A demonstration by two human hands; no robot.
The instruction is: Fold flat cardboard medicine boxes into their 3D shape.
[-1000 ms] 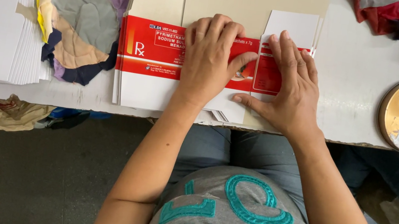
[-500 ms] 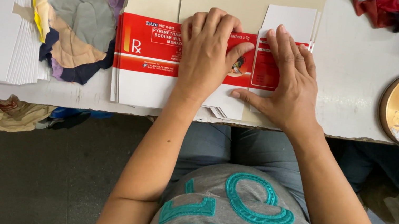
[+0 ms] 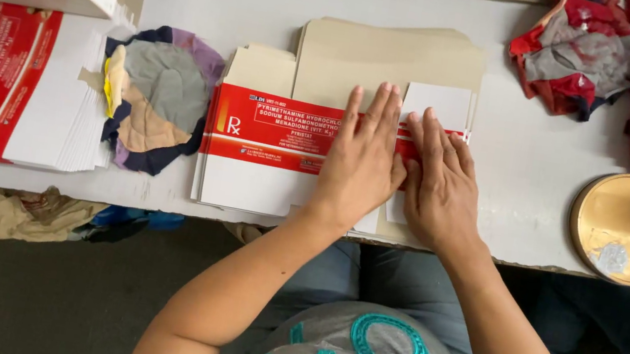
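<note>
Flat red-and-white cardboard carton blank (image 3: 268,153) lies at the white desk (image 3: 526,177) front edge | left hand (image 3: 359,163) and right hand (image 3: 440,184) press flat on it, fingers spread, pinching nothing | likely light, stiff along creases, slippery; best held by edges.

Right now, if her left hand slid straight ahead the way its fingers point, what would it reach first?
The left hand points away from the body, so it would likely cross the red-and-white flat carton onto the plain beige cardboard flap just past its fingertips.
</note>
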